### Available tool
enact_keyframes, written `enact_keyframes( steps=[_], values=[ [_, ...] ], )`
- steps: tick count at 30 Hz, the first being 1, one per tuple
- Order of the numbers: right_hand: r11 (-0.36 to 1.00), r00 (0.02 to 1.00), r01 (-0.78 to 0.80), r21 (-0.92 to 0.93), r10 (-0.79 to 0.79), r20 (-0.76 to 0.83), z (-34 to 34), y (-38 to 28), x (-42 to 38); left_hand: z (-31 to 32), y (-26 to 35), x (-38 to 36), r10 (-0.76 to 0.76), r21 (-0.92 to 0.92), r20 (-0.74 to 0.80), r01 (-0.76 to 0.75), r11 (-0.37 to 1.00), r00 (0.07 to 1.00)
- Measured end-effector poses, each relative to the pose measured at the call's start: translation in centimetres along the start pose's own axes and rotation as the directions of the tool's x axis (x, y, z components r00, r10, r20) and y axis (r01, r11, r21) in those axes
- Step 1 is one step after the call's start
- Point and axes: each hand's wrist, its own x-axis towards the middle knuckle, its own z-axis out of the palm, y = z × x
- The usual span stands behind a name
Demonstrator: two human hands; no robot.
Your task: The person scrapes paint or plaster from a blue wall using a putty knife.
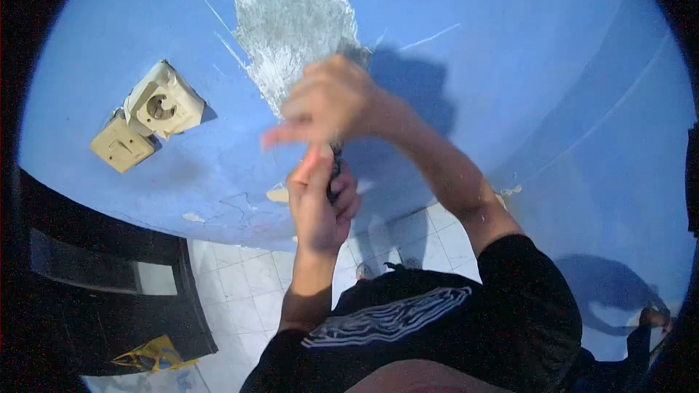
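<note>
My left hand (320,193) is closed round a slim dark object (336,171), perhaps a tool handle; its upper end is hidden, so its kind does not show. Just above it, my right hand (331,102) is bent over at the wrist, its fingers smeared by motion. Whether those fingers grip anything cannot be made out. Behind and above both hands, a rough grey-white bare patch (295,25) with ragged edges breaks the blue painted wall (510,51). Thin pale scratches run out from the patch.
To the left, a cream socket (166,105) with torn tape and a cream switch (122,145) stick out from the wall. White floor tiles (240,284) lie below. A dark cabinet-like thing (109,255) stands lower left, near a yellow-marked plastic bag (156,353).
</note>
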Motion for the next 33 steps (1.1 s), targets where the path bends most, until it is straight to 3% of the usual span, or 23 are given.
enact_keyframes(
  steps=[2,6,8,9,11,14,19,24,30,33],
  values=[
    [0.995,0.991,-0.103,-0.005,0.103,0.084,-0.8,0.8,0.8,0.9,0.7,0.9,0.003,0.047,-0.006,-0.003,0.999,1.000],
    [0.998,0.998,-0.054,0.035,0.053,0.017,0.4,0.3,0.4,-1.2,0.5,0.4,-0.016,0.085,-0.001,0.016,0.996,1.000],
    [0.979,0.982,-0.162,0.121,0.147,0.120,0.7,-0.3,0.4,-0.5,0.9,0.9,-0.012,0.086,-0.009,0.013,0.996,1.000],
    [0.981,0.983,-0.154,0.117,0.140,0.119,0.2,0.6,0.6,-0.1,1.1,1.1,-0.020,0.080,-0.023,0.022,0.997,1.000],
    [0.988,0.989,-0.137,-0.075,0.133,-0.060,-1.3,2.4,1.0,1.9,1.1,2.8,-0.003,0.067,0.042,0.000,0.998,0.999],
    [0.991,0.991,-0.132,-0.039,0.133,0.025,-3.9,2.4,1.1,2.9,1.1,2.9,-0.002,0.029,0.127,-0.002,1.000,0.992],
    [0.990,0.993,-0.118,0.083,0.115,0.032,-1.3,0.4,0.3,0.5,-0.1,0.7,-0.042,0.060,-0.027,0.044,0.997,0.999],
    [0.980,0.992,-0.118,0.163,0.107,0.073,-0.4,0.1,0.1,-0.3,0.0,0.2,-0.025,0.047,-0.024,0.027,0.999,0.999],
    [0.991,0.992,-0.115,0.065,0.111,0.061,-1.1,0.2,0.4,0.0,0.5,0.6,-0.033,0.037,-0.026,0.034,0.999,0.999],
    [0.981,0.991,-0.101,0.168,0.084,0.108,0.1,0.2,0.1,-0.3,0.4,0.6,-0.043,-0.002,-0.033,0.043,0.999,0.999]
  ],
)
